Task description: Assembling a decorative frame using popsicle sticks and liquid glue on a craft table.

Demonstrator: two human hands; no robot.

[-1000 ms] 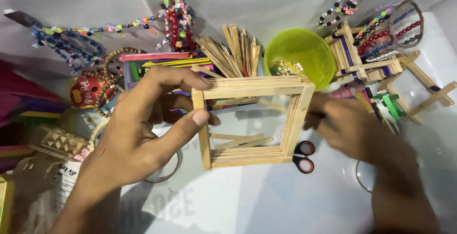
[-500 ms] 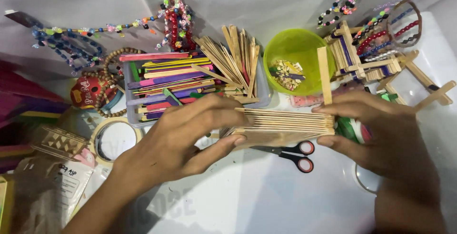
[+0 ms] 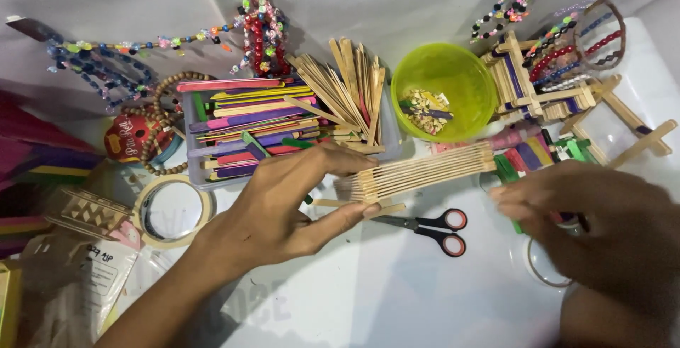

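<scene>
Left hand (image 3: pixel 283 206) clamped on the near end of the stick frame (image 3: pixel 425 171), thumb under, fingers over; frame is held edge-on above the bench (image 3: pixel 397 298), far end pointing toward the green bowl (image 3: pixel 445 92). Right hand (image 3: pixel 588 213) is off the frame, just beside its far end, fingers loosely curled, gripping nothing visible. Scissors (image 3: pixel 432 224) lie on the bench right below the frame. Tray of coloured sticks (image 3: pixel 248 128) sits behind the left hand, tape roll (image 3: pixel 172 211) to its left.
</scene>
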